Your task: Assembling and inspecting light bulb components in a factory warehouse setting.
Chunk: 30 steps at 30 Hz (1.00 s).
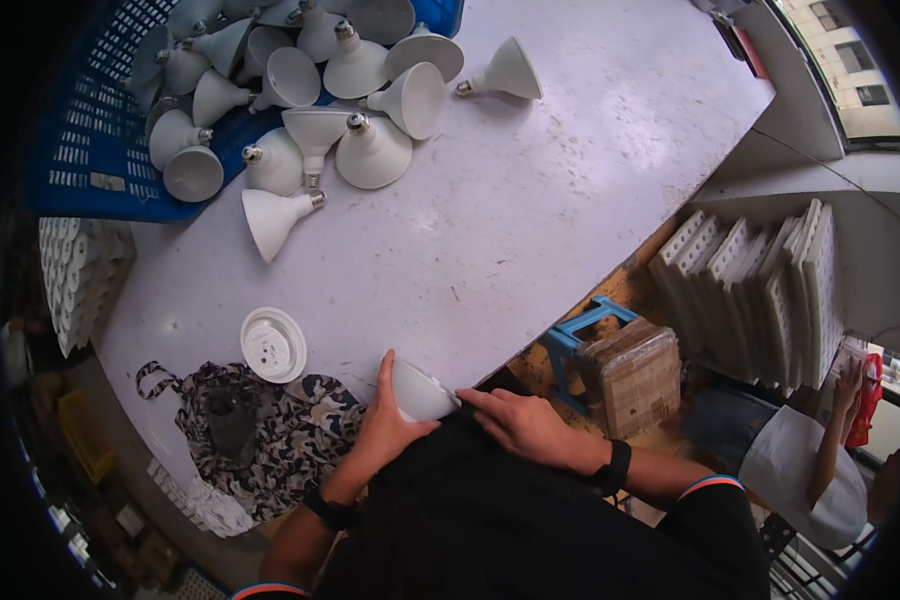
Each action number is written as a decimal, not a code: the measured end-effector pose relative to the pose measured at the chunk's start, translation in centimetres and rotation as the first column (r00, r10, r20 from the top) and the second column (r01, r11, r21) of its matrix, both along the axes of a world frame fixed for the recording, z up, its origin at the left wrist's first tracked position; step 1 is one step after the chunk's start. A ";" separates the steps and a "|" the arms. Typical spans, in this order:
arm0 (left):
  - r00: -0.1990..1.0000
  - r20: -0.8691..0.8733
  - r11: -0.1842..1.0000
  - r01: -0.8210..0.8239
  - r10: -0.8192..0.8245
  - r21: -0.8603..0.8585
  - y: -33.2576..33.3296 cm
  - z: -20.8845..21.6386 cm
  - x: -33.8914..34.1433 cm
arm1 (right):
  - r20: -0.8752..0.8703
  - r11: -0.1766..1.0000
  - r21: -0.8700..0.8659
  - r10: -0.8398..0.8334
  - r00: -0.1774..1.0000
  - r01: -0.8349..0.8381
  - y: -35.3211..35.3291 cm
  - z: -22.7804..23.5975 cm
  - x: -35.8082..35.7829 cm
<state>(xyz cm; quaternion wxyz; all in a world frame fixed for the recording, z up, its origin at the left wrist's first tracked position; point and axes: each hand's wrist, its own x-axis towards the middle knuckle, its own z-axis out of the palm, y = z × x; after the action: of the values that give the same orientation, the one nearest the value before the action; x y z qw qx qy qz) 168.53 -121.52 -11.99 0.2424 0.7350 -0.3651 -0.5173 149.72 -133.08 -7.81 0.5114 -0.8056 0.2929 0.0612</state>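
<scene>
Black shirt [530,520], white lamp [426,394] in left hand [384,418]

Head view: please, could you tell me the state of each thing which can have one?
Left hand: gripping the white cup-shaped piece
Right hand: fingers at that piece's rim
Blue crate: loaded with white lamps
Rightmost table lamp: lying on its side
Round white dish: resting beside the camouflage cloth
Camouflage cloth: crumpled
Cardboard box: seemingly closed
White panels: stacked on edge
</scene>
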 end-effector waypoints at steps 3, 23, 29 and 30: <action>1.000 0.002 1.000 0.010 -0.010 -0.009 0.2 -0.2 -0.1 | -0.001 0.995 0.103 -0.013 1.000 0.013 0.2 -0.4 0.0; 0.995 0.077 0.998 0.056 -0.056 0.000 -0.4 0.3 0.2 | -0.158 0.921 0.330 -0.163 0.974 0.208 0.9 -0.5 0.9; 0.990 0.133 0.999 0.052 -0.051 0.002 0.0 0.3 0.1 | -0.204 0.929 0.317 -0.132 0.970 0.193 0.2 -0.8 1.4; 0.989 0.140 0.999 0.039 -0.037 -0.010 0.2 0.2 0.1 | -0.206 0.930 0.318 -0.124 0.971 0.186 0.0 -0.6 1.7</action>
<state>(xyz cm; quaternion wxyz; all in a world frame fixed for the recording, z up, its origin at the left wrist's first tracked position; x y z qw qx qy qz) 168.65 -121.32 -11.81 0.2111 0.7609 -0.3984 -0.4666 151.40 -133.08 -8.40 0.6150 -0.6721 0.3868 0.1431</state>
